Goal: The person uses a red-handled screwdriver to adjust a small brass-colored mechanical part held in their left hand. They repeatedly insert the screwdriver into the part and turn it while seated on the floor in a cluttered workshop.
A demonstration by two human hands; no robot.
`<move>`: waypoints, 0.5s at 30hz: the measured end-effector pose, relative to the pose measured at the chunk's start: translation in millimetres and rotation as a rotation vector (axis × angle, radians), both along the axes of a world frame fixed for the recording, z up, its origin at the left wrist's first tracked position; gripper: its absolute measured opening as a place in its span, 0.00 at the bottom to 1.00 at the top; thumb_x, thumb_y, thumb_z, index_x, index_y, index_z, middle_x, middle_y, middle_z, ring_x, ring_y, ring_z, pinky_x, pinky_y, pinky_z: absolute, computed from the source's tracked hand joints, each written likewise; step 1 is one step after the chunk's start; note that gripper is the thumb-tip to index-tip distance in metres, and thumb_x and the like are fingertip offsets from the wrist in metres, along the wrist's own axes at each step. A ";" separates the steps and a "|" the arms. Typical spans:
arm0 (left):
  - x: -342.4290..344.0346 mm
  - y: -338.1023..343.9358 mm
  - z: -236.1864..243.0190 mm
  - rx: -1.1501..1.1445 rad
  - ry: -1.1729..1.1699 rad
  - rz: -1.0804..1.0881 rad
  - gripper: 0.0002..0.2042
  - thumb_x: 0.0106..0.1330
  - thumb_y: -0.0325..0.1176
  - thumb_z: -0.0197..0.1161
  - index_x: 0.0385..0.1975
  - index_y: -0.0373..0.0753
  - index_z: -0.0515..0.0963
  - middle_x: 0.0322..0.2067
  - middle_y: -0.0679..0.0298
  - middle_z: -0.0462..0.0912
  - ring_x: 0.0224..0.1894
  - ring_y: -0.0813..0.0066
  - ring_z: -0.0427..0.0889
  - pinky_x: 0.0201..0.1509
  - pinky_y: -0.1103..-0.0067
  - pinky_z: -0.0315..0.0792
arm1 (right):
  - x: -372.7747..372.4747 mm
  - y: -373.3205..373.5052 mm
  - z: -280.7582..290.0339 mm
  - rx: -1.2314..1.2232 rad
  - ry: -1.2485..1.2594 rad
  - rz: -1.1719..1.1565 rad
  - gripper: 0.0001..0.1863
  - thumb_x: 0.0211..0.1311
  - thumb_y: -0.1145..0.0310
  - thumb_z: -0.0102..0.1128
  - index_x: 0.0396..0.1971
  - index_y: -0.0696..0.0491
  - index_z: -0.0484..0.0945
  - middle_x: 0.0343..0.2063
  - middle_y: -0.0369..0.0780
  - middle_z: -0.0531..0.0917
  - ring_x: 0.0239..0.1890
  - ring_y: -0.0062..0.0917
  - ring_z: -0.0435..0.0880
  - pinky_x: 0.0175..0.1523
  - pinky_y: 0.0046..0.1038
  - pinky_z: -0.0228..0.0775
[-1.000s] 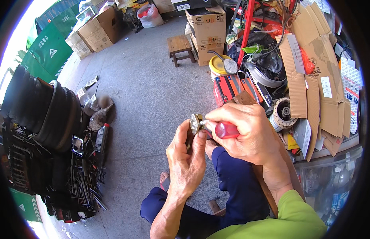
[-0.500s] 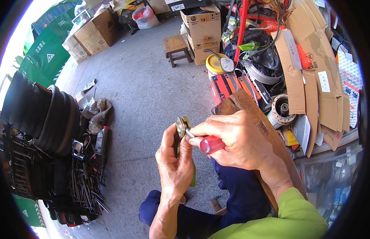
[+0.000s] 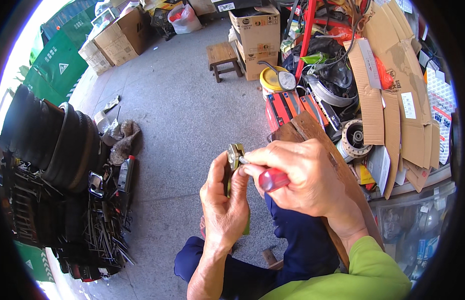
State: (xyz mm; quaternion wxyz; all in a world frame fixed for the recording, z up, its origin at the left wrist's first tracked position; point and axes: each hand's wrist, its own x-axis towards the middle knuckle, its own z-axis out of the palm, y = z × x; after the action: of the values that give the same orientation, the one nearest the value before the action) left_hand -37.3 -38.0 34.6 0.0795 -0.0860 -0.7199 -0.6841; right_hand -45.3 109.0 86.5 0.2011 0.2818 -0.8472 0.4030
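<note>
Closest to me, across the lower middle of the frame, a person in navy trousers [image 3: 305, 235] and a lime-green top [image 3: 365, 272] works with both hands raised. The left hand [image 3: 222, 207], at the centre, is curled round a brassy metal piece [image 3: 235, 152], whose head pokes up above the thumb. The right hand [image 3: 300, 172], just right of it, has its fingers closed on a red-handled tool [image 3: 273, 180]; its thin silver end points at the metal piece, though I can't tell whether it goes in. Under the right forearm, a wooden plank [image 3: 312, 125] runs up at a slant.

Dark tyres [image 3: 47, 140] are piled at the left, above a tangle of metal tools [image 3: 105, 225]. Farther off, right of centre, sits a yellow-lidded bucket [image 3: 270, 80], then a wooden stool [image 3: 223, 55] near the top, beside stacked cardboard boxes [image 3: 257, 42].
</note>
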 end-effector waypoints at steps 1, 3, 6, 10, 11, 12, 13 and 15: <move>-0.4 -0.5 0.3 0.013 -0.011 -0.008 0.11 0.65 0.28 0.56 0.46 0.33 0.70 0.27 0.68 0.75 0.31 0.86 0.69 0.33 0.85 0.67 | 1.1 -0.4 -0.2 0.032 -0.010 0.014 0.11 0.44 0.79 0.64 0.32 0.58 0.78 0.22 0.42 0.80 0.23 0.32 0.81 0.27 0.28 0.71; -1.5 -2.4 1.2 0.038 -0.034 -0.024 0.11 0.66 0.29 0.56 0.46 0.32 0.70 0.28 0.69 0.75 0.31 0.86 0.69 0.34 0.85 0.67 | 0.6 0.4 -3.9 0.063 -0.034 0.053 0.13 0.42 0.77 0.64 0.32 0.56 0.76 0.23 0.41 0.79 0.25 0.34 0.80 0.28 0.30 0.71; 0.7 -4.0 9.4 0.163 -0.144 -0.083 0.12 0.65 0.28 0.57 0.46 0.32 0.70 0.29 0.70 0.75 0.32 0.86 0.70 0.36 0.87 0.67 | -0.2 2.7 -6.7 0.063 -0.050 0.091 0.17 0.38 0.73 0.63 0.33 0.55 0.72 0.26 0.40 0.77 0.29 0.36 0.80 0.30 0.33 0.71; -0.6 -3.7 8.5 0.079 -0.069 -0.106 0.13 0.65 0.30 0.58 0.45 0.31 0.70 0.30 0.71 0.75 0.32 0.87 0.70 0.37 0.88 0.67 | 1.0 0.5 -3.9 0.055 -0.029 0.099 0.18 0.39 0.74 0.63 0.35 0.55 0.72 0.26 0.41 0.78 0.29 0.36 0.80 0.30 0.32 0.71; -1.4 -3.3 8.7 0.095 -0.071 -0.117 0.13 0.64 0.30 0.59 0.45 0.30 0.71 0.30 0.70 0.75 0.32 0.87 0.70 0.37 0.88 0.67 | 1.5 0.3 -2.8 0.063 -0.030 0.096 0.18 0.39 0.75 0.63 0.36 0.55 0.73 0.27 0.41 0.79 0.29 0.36 0.81 0.30 0.32 0.71; -1.4 -3.6 8.3 0.106 -0.072 -0.122 0.14 0.64 0.30 0.59 0.45 0.30 0.71 0.30 0.70 0.75 0.32 0.87 0.70 0.37 0.88 0.66 | 1.5 -0.3 -3.1 0.041 -0.004 0.063 0.19 0.39 0.75 0.63 0.36 0.55 0.73 0.27 0.41 0.79 0.29 0.36 0.81 0.30 0.32 0.71; -1.5 -3.8 8.0 0.117 -0.074 -0.126 0.14 0.64 0.31 0.59 0.45 0.30 0.71 0.30 0.70 0.75 0.32 0.87 0.70 0.37 0.88 0.66 | 0.9 -0.4 -3.4 0.020 0.022 0.030 0.19 0.39 0.76 0.63 0.37 0.55 0.73 0.28 0.41 0.79 0.29 0.36 0.81 0.31 0.31 0.72; -1.4 -1.2 10.9 0.123 -0.098 -0.126 0.14 0.64 0.31 0.59 0.45 0.30 0.71 0.31 0.70 0.76 0.33 0.88 0.70 0.37 0.89 0.66 | -1.1 6.6 1.7 0.013 0.034 0.005 0.21 0.38 0.77 0.63 0.38 0.55 0.73 0.29 0.42 0.80 0.29 0.35 0.82 0.31 0.30 0.72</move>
State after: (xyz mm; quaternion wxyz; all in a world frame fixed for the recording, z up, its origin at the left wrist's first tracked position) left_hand -38.7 -39.2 45.5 0.0060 -0.0926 -0.6726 -0.7342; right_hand -46.5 115.6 88.2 0.2125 0.2921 -0.8456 0.3930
